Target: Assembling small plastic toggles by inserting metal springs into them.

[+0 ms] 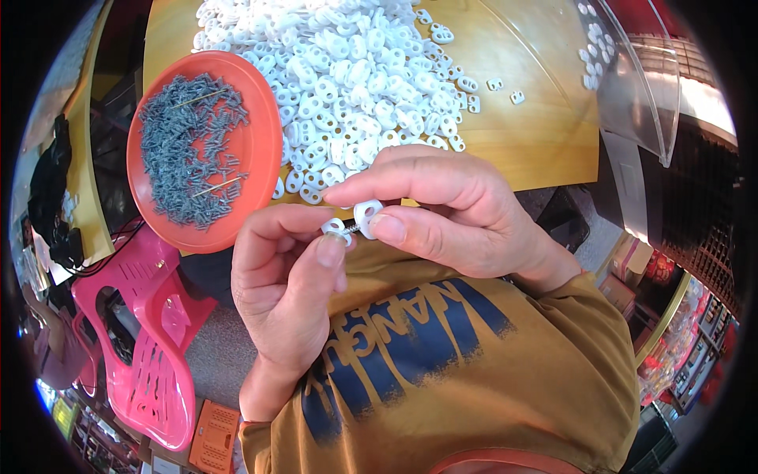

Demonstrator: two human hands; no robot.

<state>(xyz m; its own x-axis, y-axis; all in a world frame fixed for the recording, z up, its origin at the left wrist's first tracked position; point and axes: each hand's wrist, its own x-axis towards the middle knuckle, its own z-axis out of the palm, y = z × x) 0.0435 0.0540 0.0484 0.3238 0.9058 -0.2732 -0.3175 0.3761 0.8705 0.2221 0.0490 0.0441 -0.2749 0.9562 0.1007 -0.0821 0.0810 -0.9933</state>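
Note:
Between thumb and forefinger, my left hand (284,280) pinches a small white plastic piece (335,227). My right hand (450,201) grips a second white plastic piece with a hole (365,213) between its thumb and fingers. A short metal screw (352,228) spans the gap between the two pieces. Both hands are close together in front of my brown shirt, just off the table's near edge. Beyond them lies a large heap of white two-holed plastic pieces (339,79). On the left, an orange-red plate (264,150) holds many grey screws (185,150).
The wooden table (545,110) carries a few loose white pieces (495,84) right of the heap. A clear plastic bin (647,95) stands at the far right, beside more small white pieces (594,55). A pink plastic chair (150,347) is at the lower left.

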